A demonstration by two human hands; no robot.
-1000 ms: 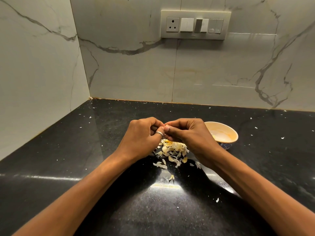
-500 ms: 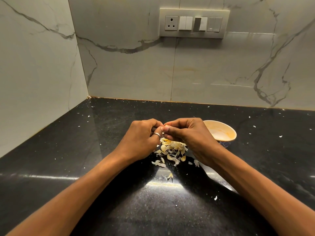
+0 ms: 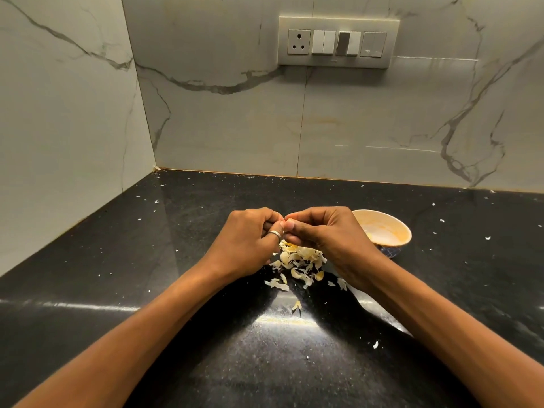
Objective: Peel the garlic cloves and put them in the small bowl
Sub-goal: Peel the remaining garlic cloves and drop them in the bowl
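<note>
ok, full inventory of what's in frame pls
small bowl: 1, cream inside, on the counter, right of centre
garlic peels: 1 pile, pale yellow, mid-counter; stray flecks scattered around
counter: 1, glossy black, whole lower frame
wall tiles: several, white with grey veins, back and left
switch panel: 1, white, back wall
left hand: 1, wears silver ring, curled, fingertips meeting the other hand's; contents hidden
right hand: 1, curled likewise
</note>
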